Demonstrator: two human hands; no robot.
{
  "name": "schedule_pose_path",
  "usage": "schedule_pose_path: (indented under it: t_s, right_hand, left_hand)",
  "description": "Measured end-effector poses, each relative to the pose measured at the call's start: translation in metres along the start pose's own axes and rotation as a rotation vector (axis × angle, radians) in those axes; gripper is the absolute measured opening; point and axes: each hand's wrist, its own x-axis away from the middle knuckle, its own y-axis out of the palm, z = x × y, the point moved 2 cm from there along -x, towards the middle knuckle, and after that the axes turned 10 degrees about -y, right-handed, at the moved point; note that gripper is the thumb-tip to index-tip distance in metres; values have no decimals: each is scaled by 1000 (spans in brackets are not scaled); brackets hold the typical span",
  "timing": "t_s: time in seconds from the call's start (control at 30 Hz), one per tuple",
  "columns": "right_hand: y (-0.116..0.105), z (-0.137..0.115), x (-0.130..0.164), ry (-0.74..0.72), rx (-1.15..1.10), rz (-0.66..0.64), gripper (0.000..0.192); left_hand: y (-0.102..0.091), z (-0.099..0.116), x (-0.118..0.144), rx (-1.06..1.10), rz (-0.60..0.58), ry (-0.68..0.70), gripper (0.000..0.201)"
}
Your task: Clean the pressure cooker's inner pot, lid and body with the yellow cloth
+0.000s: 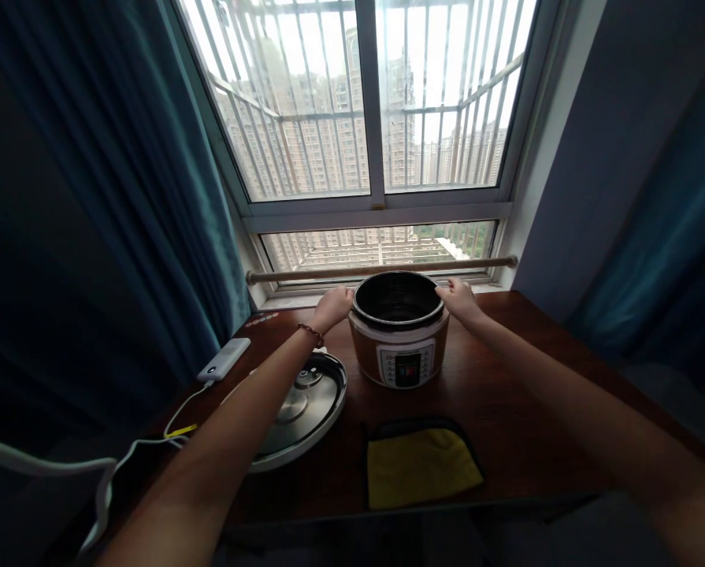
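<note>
A dark inner pot (pixel 398 296) with a metal rim sits in the brown-and-white electric cooker (pixel 369 351), whose control panel faces me. At the rim's left side, the fingers of my left hand (pixel 333 309) are closed on the pot's edge. My right hand (pixel 459 299) pinches the same rim on the opposite side. How far the pot sits down in the cooker I cannot tell. Beneath my left forearm lies the round cooker lid (pixel 296 408), its steel inner face up. A folded yellow cloth (pixel 423 468) with dark edging lies in front of the cooker.
On the left of the wooden table (pixel 506 409) are a white power bank (pixel 224 360) with a white cable (pixel 178 413) and a yellow strip (pixel 182 431). Behind the table runs a horizontal rail (pixel 305 275) below a barred window. Blue curtains (pixel 121 157) hang at both sides.
</note>
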Motion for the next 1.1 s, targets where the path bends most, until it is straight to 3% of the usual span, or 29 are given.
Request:
schedule_pose_path:
  t_s: [0.1,0.2,0.3,0.37,0.43,0.5,0.6,1.1]
  right_hand:
    - [-9,1,53,-323,2,136,26]
    - [0,29,128,-418,5,160,27]
    - [29,82,201,-477,141,59,25]
    - [51,120,236,-501,294,-58,33]
    - [66,150,257,-482,461,-126,40]
    - [74,166,266,-466,591,-185,45]
    - [75,172,267,-450,697,-241,49]
    - [75,172,267,-452,722,-198,50]
  left_hand:
    - [-17,24,47,46,104,67,25]
    - [-7,42,127,271,66,163,23]
    - [48,33,213,315,-32,171,26]
    - [101,12,256,176,-50,168,28]
    - [149,-15,283,-50,-6,165,38]
    - [184,-38,296,-239,-14,211,44]
    - [204,-55,303,-383,-1,301,47]
    - [202,-57,304,-451,81,329,49]
